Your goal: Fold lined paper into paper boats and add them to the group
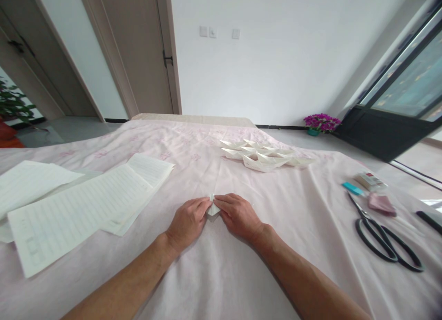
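On the pink cloth [207, 274] straight ahead of you, both of your hands lie palm down with their fingertips meeting over a small folded piece of white paper [213, 208]. Your left hand [188, 221] presses its fingers onto the paper's left edge, and your right hand [238, 215] pins the right edge, thumb and forefinger pinching at the fold; neither hand is clenched, and both are flat and bearing on the paper. The paper sits at the middle of the cloth, mostly hidden beneath your fingers, so its exact shape is hard to tell.

Beyond your hands, toward the far side, a cluster of folded paper boats [264, 156] stands together. To your left lie lined sheets of paper [79, 209], overlapping one another. To your right, well apart from your hands, black-handled scissors [383, 239] rest on the cloth, with a crumpled pink scrap [381, 203] just beyond them, a small teal object [352, 188] and a little box [369, 180] nearby.
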### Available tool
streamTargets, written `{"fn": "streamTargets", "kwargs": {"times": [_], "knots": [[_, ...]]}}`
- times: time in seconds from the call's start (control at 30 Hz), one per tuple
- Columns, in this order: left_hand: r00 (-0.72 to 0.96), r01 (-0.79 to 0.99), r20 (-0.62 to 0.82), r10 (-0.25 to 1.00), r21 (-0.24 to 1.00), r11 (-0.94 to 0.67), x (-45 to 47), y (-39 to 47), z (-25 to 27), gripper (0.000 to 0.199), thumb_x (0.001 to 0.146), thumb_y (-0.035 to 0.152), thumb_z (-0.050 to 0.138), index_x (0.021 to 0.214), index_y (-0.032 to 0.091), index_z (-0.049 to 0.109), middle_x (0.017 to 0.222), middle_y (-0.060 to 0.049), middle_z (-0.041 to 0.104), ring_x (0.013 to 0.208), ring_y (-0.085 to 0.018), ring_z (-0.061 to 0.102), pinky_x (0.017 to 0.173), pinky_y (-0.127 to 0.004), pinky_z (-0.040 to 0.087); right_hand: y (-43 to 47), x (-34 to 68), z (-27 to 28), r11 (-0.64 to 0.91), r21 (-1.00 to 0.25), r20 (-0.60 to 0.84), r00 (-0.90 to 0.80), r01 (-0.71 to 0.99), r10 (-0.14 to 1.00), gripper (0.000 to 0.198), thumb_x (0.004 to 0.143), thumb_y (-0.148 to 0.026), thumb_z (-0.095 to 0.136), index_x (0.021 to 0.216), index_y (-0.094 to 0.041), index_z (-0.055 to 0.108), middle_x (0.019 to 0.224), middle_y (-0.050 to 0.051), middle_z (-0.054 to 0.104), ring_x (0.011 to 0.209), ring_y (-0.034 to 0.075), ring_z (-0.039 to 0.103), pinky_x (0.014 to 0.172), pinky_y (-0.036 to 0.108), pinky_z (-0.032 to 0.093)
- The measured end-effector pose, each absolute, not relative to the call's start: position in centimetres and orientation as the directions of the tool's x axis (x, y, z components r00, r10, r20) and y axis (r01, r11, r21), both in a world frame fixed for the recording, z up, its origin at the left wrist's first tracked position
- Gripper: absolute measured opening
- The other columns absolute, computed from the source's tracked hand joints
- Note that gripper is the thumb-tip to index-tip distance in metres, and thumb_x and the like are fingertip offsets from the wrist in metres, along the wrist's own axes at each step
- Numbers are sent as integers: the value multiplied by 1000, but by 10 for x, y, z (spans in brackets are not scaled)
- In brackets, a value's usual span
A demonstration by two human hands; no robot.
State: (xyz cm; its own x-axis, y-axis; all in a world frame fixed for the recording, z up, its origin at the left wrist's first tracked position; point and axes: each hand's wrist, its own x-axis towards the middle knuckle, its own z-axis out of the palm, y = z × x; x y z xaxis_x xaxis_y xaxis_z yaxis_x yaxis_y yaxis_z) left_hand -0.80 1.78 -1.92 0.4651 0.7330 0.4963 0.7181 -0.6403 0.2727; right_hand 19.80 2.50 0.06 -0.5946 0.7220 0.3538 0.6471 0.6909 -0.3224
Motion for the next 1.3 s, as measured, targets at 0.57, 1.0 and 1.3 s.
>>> {"fn": "streamTargets", "kwargs": {"times": [0.57,1.0,1.3], "knots": [[673,651,482,560,-29,-758,-15,3,-15,40,86,8,49,125,10,58,125,-16,66,118,-24,62,102,-40,51,36,204,-4,665,-419,366,-555,618,747,23,96,-23,53,112,-23,70,116,6,68,106,19,60,97,34,44],[736,622,431,522,-125,-773,-11,-10,-13,37,94,20,44,126,7,58,130,-19,62,122,-28,58,105,-43,47,30,186,0,435,-308,304,-346,846,888,17,87,-31,65,99,-22,57,104,6,59,100,24,49,89,38,40],[713,670,386,585,-130,-731,-11,-21,-13,39,92,8,42,128,9,55,126,-18,60,120,-26,58,104,-41,47,50,184,-5,350,-243,295,-275,905,915,15,90,-36,62,94,-22,57,98,5,57,95,24,46,83,37,35]]}}
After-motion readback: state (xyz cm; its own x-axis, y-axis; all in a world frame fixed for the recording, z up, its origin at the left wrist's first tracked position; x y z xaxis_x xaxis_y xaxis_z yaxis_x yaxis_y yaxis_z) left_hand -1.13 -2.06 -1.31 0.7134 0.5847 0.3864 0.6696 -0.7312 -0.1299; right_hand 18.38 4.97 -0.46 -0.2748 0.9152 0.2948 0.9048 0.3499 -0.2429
